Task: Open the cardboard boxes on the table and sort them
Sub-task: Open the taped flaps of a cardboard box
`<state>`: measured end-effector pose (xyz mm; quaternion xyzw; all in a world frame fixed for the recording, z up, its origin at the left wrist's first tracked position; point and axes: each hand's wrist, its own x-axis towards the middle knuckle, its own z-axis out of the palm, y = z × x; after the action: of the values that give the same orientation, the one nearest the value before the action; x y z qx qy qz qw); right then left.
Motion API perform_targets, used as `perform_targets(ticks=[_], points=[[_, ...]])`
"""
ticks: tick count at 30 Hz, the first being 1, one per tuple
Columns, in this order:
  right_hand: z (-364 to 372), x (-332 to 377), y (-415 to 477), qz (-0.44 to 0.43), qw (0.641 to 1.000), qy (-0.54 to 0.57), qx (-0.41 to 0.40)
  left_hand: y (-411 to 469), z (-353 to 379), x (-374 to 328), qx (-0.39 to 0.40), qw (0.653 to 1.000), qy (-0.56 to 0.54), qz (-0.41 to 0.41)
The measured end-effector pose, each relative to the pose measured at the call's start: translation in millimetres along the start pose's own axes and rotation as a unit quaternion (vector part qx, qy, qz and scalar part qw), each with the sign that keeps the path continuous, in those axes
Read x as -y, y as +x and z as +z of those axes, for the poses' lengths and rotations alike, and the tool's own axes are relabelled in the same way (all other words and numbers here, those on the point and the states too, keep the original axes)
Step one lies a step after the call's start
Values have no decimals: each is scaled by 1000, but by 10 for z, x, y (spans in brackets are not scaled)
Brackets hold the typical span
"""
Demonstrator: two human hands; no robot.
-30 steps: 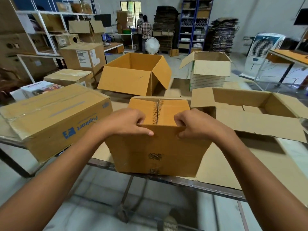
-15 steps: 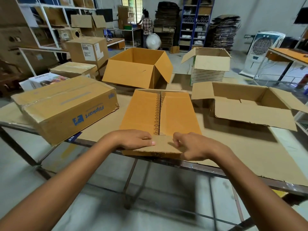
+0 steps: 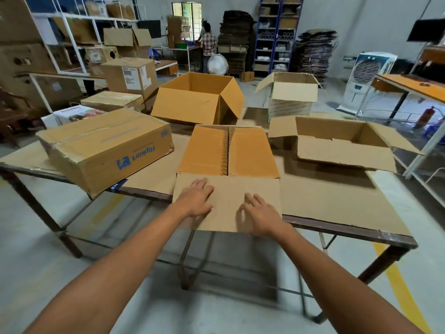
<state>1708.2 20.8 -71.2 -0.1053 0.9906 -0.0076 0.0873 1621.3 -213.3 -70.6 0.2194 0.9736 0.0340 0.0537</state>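
A flattened cardboard box (image 3: 228, 155) with a taped middle seam lies on the table (image 3: 337, 201) in front of me. Its near flap (image 3: 228, 189) sticks out over the table's front edge. My left hand (image 3: 196, 200) rests flat on that flap with straight fingers. My right hand (image 3: 256, 216) lies flat on the flap's right part, fingers spread. A sealed Flipkart box (image 3: 106, 148) sits at the left. An open shallow box (image 3: 337, 143) sits at the right. Two more open boxes, one brown (image 3: 197, 100) and one white-sided (image 3: 291, 97), stand at the back.
Stacked boxes (image 3: 127, 75) and white shelving fill the back left. A person (image 3: 208, 42) stands far back near a fan (image 3: 217, 65). An air cooler (image 3: 368, 78) and an orange-topped table (image 3: 414, 85) are at the right. The table's metal front edge (image 3: 349, 229) runs below my hands.
The box I held upright by its top edge has gone down flat on the table. My hands let go of the edge and now lie open on the near flap.
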Motion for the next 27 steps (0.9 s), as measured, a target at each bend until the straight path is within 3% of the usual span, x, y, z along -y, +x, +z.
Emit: perform_targets(ticks=[4, 7, 10, 13, 15, 18, 21, 27], points=[[-3, -22, 93, 42, 997, 52, 34, 86, -141, 28, -8, 1000, -6, 8], [-177, -36, 249, 66, 990, 115, -41, 248, -264, 5, -76, 994, -84, 7], [-422, -149, 480, 113, 975, 89, -169, 487, -346, -35, -113, 973, -199, -17], [-596, -322, 768, 159, 961, 94, -204, 801, -395, -79, -125, 944, -301, -48], [-604, -453, 967, 177, 962, 112, -178, 1026, -419, -121, -101, 909, -396, -83], [-532, -627, 1186, 181, 962, 156, -132, 1316, -447, -216, 6, 808, -571, -149], [-458, -769, 1341, 187, 962, 151, -127, 1538, -520, -266, 99, 729, -656, -168], [-748, -1058, 1449, 197, 902, 321, -210, 1946, -856, -527, -32, 666, -735, -119]])
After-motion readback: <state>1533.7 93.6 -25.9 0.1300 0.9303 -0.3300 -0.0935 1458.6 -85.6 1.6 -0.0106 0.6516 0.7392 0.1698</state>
